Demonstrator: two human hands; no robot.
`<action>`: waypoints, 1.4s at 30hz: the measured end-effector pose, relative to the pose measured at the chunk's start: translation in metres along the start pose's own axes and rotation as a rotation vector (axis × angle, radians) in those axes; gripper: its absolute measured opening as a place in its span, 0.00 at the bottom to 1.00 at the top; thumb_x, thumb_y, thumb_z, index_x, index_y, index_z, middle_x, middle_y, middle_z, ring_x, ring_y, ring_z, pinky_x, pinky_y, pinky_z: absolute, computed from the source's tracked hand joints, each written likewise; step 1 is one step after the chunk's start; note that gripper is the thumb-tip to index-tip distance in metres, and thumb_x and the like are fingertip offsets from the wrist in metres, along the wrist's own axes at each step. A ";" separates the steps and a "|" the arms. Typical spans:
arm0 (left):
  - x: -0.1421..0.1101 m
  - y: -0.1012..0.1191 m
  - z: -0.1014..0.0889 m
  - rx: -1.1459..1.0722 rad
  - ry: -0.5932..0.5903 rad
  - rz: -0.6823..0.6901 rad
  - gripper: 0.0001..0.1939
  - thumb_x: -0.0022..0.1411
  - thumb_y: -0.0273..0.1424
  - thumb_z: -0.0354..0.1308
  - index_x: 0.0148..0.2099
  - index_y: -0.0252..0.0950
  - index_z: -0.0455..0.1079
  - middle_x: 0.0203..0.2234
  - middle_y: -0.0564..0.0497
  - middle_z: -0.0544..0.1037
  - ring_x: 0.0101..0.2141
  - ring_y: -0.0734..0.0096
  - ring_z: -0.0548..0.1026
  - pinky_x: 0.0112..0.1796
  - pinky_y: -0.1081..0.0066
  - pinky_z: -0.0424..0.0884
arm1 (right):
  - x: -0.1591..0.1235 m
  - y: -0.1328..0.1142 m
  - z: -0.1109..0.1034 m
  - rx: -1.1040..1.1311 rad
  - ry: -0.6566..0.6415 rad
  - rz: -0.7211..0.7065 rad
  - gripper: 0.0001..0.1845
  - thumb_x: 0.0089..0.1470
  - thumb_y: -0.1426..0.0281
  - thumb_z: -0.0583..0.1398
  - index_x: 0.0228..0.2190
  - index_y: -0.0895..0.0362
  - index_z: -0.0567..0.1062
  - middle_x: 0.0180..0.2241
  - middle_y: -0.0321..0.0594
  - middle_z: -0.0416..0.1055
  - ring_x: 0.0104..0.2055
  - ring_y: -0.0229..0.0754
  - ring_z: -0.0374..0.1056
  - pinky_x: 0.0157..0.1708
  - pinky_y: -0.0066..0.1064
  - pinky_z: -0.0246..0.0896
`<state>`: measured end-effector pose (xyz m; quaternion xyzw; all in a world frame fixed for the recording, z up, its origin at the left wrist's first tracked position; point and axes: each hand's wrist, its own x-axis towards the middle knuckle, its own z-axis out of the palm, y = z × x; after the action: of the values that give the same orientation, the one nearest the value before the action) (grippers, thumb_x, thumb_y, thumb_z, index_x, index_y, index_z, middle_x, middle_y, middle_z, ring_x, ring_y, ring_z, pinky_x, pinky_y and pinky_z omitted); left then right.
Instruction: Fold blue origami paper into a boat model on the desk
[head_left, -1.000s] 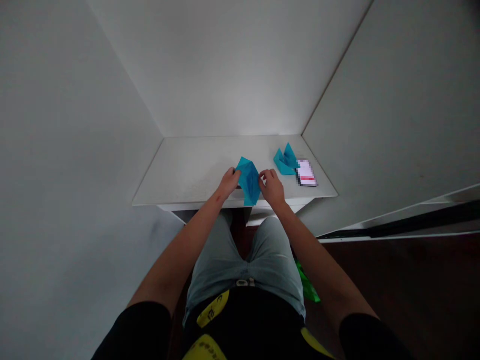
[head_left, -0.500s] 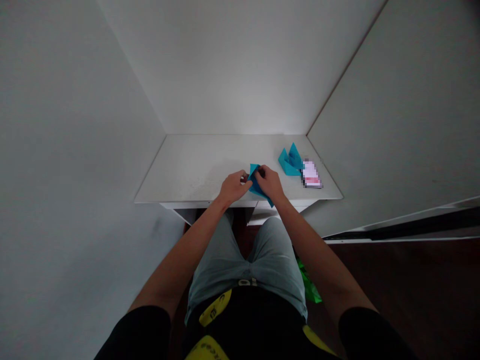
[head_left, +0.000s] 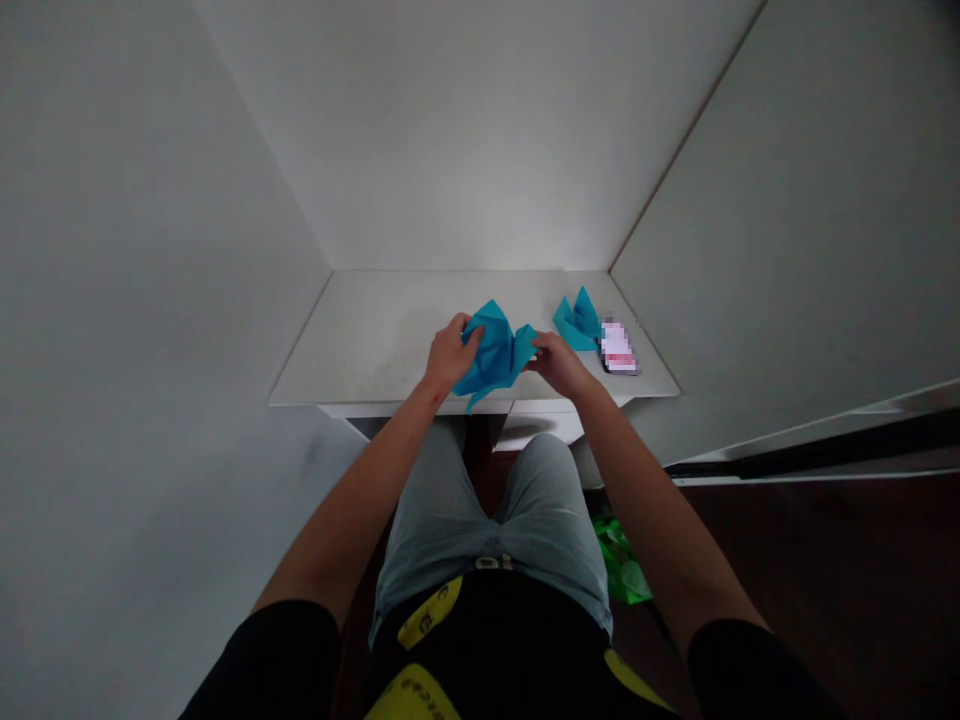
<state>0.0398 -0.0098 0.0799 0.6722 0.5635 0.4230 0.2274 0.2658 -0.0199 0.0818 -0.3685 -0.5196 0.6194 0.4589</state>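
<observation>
A piece of folded blue paper [head_left: 493, 357] is held between both hands above the front edge of the white table [head_left: 375, 340]. My left hand [head_left: 448, 352] pinches its left side. My right hand [head_left: 553, 362] pinches its right corner. The paper is spread wide between them, with a point hanging down at the front. A second folded blue paper shape [head_left: 576, 322] stands on the table to the right, untouched.
A phone [head_left: 617, 347] lies on the table just right of the second paper shape. White walls close in the table at the left, back and right. A green object [head_left: 621, 568] lies on the dark floor by my right leg.
The blue paper was bunched small between my hands half a second ago. It is now pulled open and wider, with my hands farther apart.
</observation>
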 end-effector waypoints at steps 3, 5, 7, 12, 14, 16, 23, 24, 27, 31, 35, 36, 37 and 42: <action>0.002 -0.005 -0.002 -0.046 -0.007 -0.008 0.06 0.75 0.37 0.57 0.45 0.42 0.71 0.39 0.50 0.82 0.43 0.59 0.80 0.49 0.62 0.72 | -0.002 0.001 -0.007 0.191 0.016 0.054 0.20 0.48 0.55 0.65 0.24 0.51 0.60 0.25 0.33 0.62 0.31 0.42 0.62 0.34 0.34 0.69; 0.003 -0.011 -0.003 -0.097 0.029 -0.042 0.05 0.75 0.36 0.58 0.45 0.41 0.70 0.40 0.50 0.82 0.43 0.60 0.80 0.49 0.62 0.72 | -0.002 0.005 -0.013 0.233 0.109 0.063 0.22 0.49 0.56 0.65 0.24 0.50 0.57 0.24 0.33 0.61 0.31 0.43 0.62 0.35 0.35 0.69; 0.004 -0.018 -0.003 -0.177 0.044 -0.088 0.05 0.75 0.35 0.59 0.44 0.41 0.69 0.41 0.49 0.83 0.44 0.61 0.80 0.49 0.63 0.73 | -0.002 0.011 -0.019 0.228 0.229 0.069 0.22 0.51 0.54 0.65 0.26 0.50 0.58 0.25 0.33 0.63 0.33 0.44 0.64 0.36 0.35 0.69; 0.004 -0.036 0.000 -0.385 -0.021 -0.166 0.07 0.74 0.36 0.61 0.46 0.39 0.68 0.43 0.48 0.83 0.44 0.63 0.80 0.46 0.66 0.75 | 0.002 0.032 -0.023 -0.002 0.503 0.040 0.26 0.53 0.44 0.66 0.30 0.50 0.65 0.29 0.32 0.67 0.37 0.44 0.69 0.39 0.35 0.70; 0.003 -0.041 0.003 -0.452 -0.014 -0.187 0.09 0.73 0.39 0.61 0.45 0.39 0.68 0.42 0.47 0.83 0.43 0.63 0.80 0.45 0.67 0.76 | 0.001 0.041 -0.017 -0.106 0.497 0.016 0.29 0.49 0.40 0.70 0.32 0.50 0.68 0.32 0.33 0.71 0.41 0.45 0.72 0.43 0.37 0.72; 0.001 -0.044 0.007 -0.521 -0.007 -0.211 0.13 0.73 0.43 0.62 0.46 0.39 0.67 0.40 0.48 0.82 0.41 0.63 0.80 0.42 0.67 0.76 | -0.001 0.049 -0.007 -0.141 0.412 0.015 0.32 0.46 0.38 0.72 0.36 0.50 0.73 0.38 0.36 0.77 0.45 0.47 0.75 0.47 0.39 0.74; -0.003 -0.056 0.007 -0.627 -0.004 -0.313 0.22 0.70 0.52 0.64 0.50 0.39 0.67 0.35 0.49 0.80 0.35 0.64 0.78 0.38 0.68 0.75 | -0.004 0.060 0.008 -0.078 0.346 -0.073 0.40 0.51 0.34 0.69 0.50 0.51 0.78 0.45 0.43 0.84 0.50 0.54 0.80 0.54 0.47 0.77; -0.003 -0.059 0.004 -0.594 0.006 -0.325 0.21 0.71 0.50 0.64 0.49 0.39 0.68 0.35 0.50 0.80 0.35 0.65 0.78 0.37 0.68 0.74 | -0.003 0.059 0.005 -0.102 0.332 -0.063 0.39 0.51 0.34 0.69 0.50 0.51 0.79 0.44 0.43 0.85 0.49 0.54 0.80 0.52 0.47 0.78; -0.002 -0.071 -0.008 -0.487 0.016 -0.358 0.14 0.72 0.43 0.63 0.47 0.38 0.68 0.36 0.49 0.80 0.35 0.65 0.77 0.37 0.69 0.73 | -0.001 0.054 -0.011 -0.148 0.260 -0.007 0.39 0.48 0.34 0.71 0.46 0.52 0.79 0.41 0.43 0.85 0.44 0.53 0.80 0.49 0.46 0.78; 0.004 -0.090 -0.028 -0.380 0.043 -0.368 0.10 0.73 0.40 0.59 0.47 0.38 0.68 0.38 0.47 0.80 0.36 0.63 0.77 0.39 0.67 0.74 | 0.001 0.046 -0.036 -0.162 0.247 0.002 0.40 0.46 0.33 0.71 0.45 0.52 0.79 0.40 0.43 0.84 0.43 0.52 0.80 0.48 0.45 0.78; 0.014 -0.106 -0.047 -0.134 0.051 -0.356 0.09 0.74 0.39 0.58 0.46 0.39 0.68 0.44 0.44 0.82 0.45 0.57 0.80 0.49 0.60 0.76 | 0.008 0.044 -0.059 -0.298 0.250 0.054 0.37 0.49 0.34 0.70 0.42 0.52 0.78 0.37 0.42 0.83 0.40 0.50 0.78 0.42 0.42 0.76; 0.016 -0.107 -0.051 -0.045 0.031 -0.356 0.08 0.74 0.38 0.57 0.47 0.39 0.69 0.45 0.43 0.82 0.47 0.55 0.80 0.52 0.58 0.76 | 0.012 0.044 -0.063 -0.373 0.237 0.087 0.35 0.52 0.36 0.69 0.42 0.52 0.78 0.36 0.42 0.83 0.39 0.50 0.78 0.41 0.41 0.76; 0.017 -0.108 -0.054 0.055 0.017 -0.356 0.08 0.73 0.36 0.58 0.48 0.38 0.69 0.47 0.41 0.81 0.50 0.53 0.80 0.54 0.56 0.75 | 0.016 0.044 -0.066 -0.477 0.230 0.118 0.31 0.55 0.39 0.69 0.42 0.53 0.77 0.36 0.43 0.82 0.38 0.49 0.77 0.41 0.40 0.75; 0.012 -0.087 -0.043 0.479 0.072 -0.097 0.26 0.71 0.33 0.60 0.67 0.32 0.66 0.69 0.29 0.67 0.69 0.38 0.66 0.69 0.44 0.62 | 0.037 0.043 -0.058 -1.152 0.362 0.077 0.22 0.63 0.61 0.66 0.54 0.60 0.76 0.44 0.53 0.80 0.45 0.56 0.75 0.49 0.45 0.70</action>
<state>-0.0446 0.0175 0.0383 0.6637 0.6869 0.2896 0.0615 0.3011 0.0315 0.0297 -0.6759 -0.6712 0.1820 0.2439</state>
